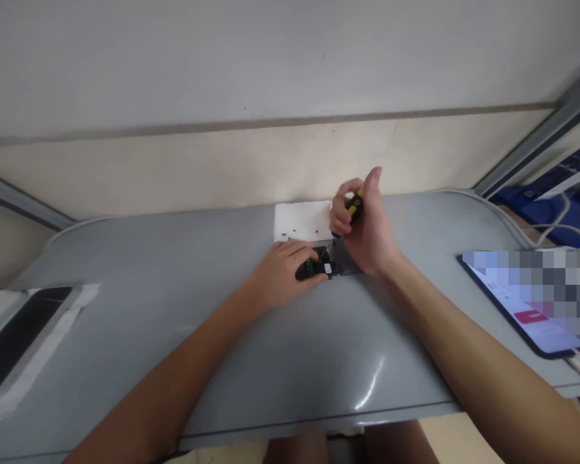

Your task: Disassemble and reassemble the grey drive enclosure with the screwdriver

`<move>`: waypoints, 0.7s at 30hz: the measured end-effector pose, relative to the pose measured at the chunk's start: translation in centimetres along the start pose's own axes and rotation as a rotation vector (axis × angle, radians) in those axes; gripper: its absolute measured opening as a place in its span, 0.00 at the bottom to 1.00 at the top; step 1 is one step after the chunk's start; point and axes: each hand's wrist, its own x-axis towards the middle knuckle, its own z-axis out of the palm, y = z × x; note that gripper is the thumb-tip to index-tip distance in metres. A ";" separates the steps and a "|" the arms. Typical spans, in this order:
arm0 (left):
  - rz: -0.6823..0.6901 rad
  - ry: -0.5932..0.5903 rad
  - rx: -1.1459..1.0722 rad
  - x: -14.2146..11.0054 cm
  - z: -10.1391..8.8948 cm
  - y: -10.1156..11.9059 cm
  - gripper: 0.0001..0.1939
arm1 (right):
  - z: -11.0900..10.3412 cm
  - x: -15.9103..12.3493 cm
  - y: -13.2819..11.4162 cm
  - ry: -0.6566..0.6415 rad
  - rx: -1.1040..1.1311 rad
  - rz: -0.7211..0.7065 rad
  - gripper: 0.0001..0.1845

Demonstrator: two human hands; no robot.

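Fingers (341, 216) of the right hand (367, 229) are curling shut round a small screwdriver (354, 205) with a yellow-and-black handle, thumb sticking up, handle tilting up and away while the thin shaft is pointing down and toward the left into a small black device (326, 265) lying on the grey mat (290, 348). Left hand (283, 270) is lying flat-ish on the mat, fingers pressing down on the left end of that device, pinning it rather than wrapping it; a green bit is showing at the fingertips, too small to name. Device's long axis is running roughly left-right, sitting directly under and just left of the right fingers, so the tool tip is meeting it from above-right; left hand is the one touching it, right hand is reaching it only through the screwdriver. Exact contact point of the tip is too small to tell. Just behind the hands a white pad (302, 220) with tiny dark specks, maybe screws, is lying touching the far edge of the work area. At the right a lit smartphone (526, 316) with a cable plugged in is resting well apart from the hands. At the far left a dark phone screen panel (22, 335) on white wrapping is sitting at the mat's edge. Blue packaging (568, 193) is showing far right, beyond white cables.
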 end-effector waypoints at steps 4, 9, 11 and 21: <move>-0.010 -0.033 0.007 0.0 -0.1 0.0 0.11 | 0.0 0.0 -0.2 -0.017 0.043 0.004 0.24; -0.017 -0.040 0.006 0.1 -0.2 0.0 0.12 | -0.2 0.1 0.4 -0.027 0.003 0.008 0.31; -0.020 -0.051 -0.001 0.1 -0.2 0.1 0.11 | -0.2 0.2 0.6 -0.025 -0.010 -0.006 0.33; -0.038 -0.069 -0.010 0.1 -0.5 0.1 0.13 | -0.4 0.4 0.1 -0.055 0.053 0.010 0.28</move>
